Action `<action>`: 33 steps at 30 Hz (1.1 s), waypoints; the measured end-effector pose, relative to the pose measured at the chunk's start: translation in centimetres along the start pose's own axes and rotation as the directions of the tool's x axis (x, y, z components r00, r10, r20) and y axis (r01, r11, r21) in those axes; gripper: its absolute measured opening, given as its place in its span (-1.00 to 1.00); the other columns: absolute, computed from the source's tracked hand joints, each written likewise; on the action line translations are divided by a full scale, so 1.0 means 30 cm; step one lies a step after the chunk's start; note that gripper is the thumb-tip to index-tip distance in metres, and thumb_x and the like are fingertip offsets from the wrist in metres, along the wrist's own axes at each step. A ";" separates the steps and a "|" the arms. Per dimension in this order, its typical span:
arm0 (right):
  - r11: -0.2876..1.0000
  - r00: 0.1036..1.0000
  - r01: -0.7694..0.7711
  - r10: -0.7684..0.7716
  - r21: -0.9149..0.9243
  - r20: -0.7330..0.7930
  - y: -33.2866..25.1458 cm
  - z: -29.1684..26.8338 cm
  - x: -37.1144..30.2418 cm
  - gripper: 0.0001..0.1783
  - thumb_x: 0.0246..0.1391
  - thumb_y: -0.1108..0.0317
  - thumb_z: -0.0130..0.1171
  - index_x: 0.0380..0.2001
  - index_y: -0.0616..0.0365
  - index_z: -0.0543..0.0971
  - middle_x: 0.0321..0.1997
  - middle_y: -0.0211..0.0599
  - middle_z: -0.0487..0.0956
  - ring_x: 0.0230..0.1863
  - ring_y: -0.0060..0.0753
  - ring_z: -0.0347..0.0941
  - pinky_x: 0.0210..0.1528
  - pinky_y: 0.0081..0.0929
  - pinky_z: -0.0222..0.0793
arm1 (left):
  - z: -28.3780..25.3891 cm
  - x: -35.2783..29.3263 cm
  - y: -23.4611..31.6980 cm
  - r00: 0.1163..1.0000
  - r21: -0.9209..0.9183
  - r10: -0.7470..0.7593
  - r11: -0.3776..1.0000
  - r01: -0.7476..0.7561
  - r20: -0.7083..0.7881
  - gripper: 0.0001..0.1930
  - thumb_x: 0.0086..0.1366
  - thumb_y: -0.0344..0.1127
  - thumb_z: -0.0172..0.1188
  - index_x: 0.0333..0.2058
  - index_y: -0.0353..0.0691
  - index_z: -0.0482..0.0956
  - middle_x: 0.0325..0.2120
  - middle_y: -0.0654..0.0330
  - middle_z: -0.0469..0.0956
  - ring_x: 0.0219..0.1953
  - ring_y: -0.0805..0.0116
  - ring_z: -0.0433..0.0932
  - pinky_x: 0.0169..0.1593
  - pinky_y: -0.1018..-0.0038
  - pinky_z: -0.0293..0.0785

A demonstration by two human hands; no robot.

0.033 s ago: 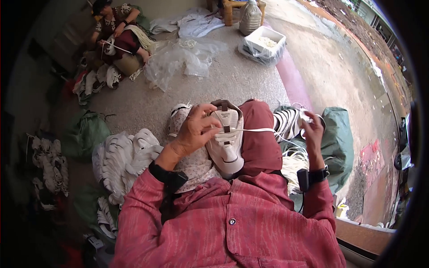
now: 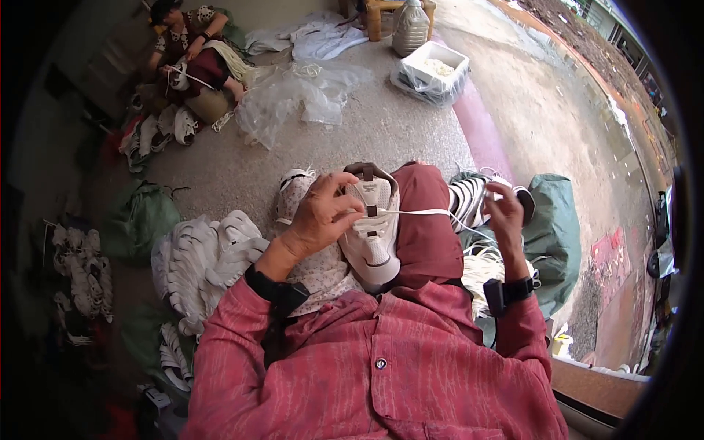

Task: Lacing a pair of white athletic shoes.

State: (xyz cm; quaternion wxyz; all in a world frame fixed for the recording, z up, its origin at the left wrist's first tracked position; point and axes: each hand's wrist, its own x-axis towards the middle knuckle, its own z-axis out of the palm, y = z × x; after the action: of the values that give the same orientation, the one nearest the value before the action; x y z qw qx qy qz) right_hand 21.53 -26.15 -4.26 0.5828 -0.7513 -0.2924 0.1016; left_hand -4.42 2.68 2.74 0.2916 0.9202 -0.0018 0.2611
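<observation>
A white sneaker (image 2: 378, 253) with brown trim rests on my lap between my thighs, its rounded white toe toward me. A white shoelace (image 2: 418, 212) runs through a brown loop on its tongue and stretches right across my thigh, then sags. My left hand (image 2: 320, 214) is at the sneaker's left side, thumb and forefinger pinched on the short left part of the lace. Beyond my right thigh, my right hand (image 2: 506, 218) hovers with curved fingers apart, seemingly holding nothing. Below it lies a bundle of white laces (image 2: 484, 275); striped shoes (image 2: 467, 198) sit just beyond.
White shoes (image 2: 202, 257) are piled at my left, beside a green sack (image 2: 143, 220). Another green sack (image 2: 555, 242) stands at my right. Ahead are clear plastic sheeting (image 2: 304, 99) and a white tub (image 2: 438, 64). A seated person (image 2: 194, 51) handles a shoe at far left.
My right hand has shifted slightly left and turned a little. My left hand and the sneaker have hardly moved.
</observation>
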 end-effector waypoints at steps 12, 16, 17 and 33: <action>0.824 0.817 0.458 -0.243 -0.333 0.522 -0.304 0.343 -0.080 -0.61 0.04 0.33 0.17 -0.03 0.05 0.41 -0.16 -0.17 0.57 -0.26 -0.01 0.55 -0.26 -0.22 0.48 | 0.029 -0.003 0.001 0.992 0.084 -0.074 0.994 0.065 0.104 -0.88 0.02 -0.33 0.33 -0.49 -0.16 0.56 -0.18 0.21 0.43 -0.13 0.21 0.43 0.03 0.33 0.28; 0.759 0.732 0.577 -0.316 -0.301 0.604 -0.339 0.368 -0.064 -0.65 0.02 0.37 0.16 -0.08 0.07 0.42 -0.23 -0.17 0.51 -0.33 0.01 0.51 -0.33 -0.19 0.44 | -0.014 -0.006 -0.043 0.948 -0.104 -0.175 0.972 0.209 0.266 -0.84 0.09 -0.24 0.29 -0.46 -0.17 0.54 -0.17 0.25 0.40 -0.06 0.22 0.37 0.07 0.33 0.23; 0.728 0.698 0.622 -0.347 -0.289 0.627 -0.334 0.375 -0.054 -0.67 0.03 0.36 0.16 -0.10 0.07 0.43 -0.25 -0.18 0.51 -0.34 -0.01 0.51 -0.34 -0.20 0.43 | -0.015 -0.006 -0.039 0.936 -0.044 -0.188 0.977 0.210 0.297 -0.81 0.10 -0.18 0.28 -0.44 -0.15 0.54 -0.17 0.27 0.37 -0.02 0.26 0.33 0.10 0.31 0.15; 0.710 0.626 0.672 -0.391 -0.212 0.675 -0.288 0.369 0.081 -0.86 0.04 0.31 0.12 -0.51 0.10 0.58 -0.60 -0.15 0.52 -0.56 -0.07 0.46 -0.49 -0.22 0.33 | 0.083 0.009 -0.071 0.945 0.191 -0.247 0.959 0.208 0.213 -0.87 0.18 -0.24 0.08 -0.41 -0.15 0.51 -0.27 0.26 0.39 -0.09 0.29 0.33 0.03 0.31 0.05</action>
State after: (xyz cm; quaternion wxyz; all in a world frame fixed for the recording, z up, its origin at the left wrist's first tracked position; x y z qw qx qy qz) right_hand 15.26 -14.47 0.95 0.2774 -0.6684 -0.6861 0.0749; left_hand -2.66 3.14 -0.01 0.2397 0.9597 0.0922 0.1142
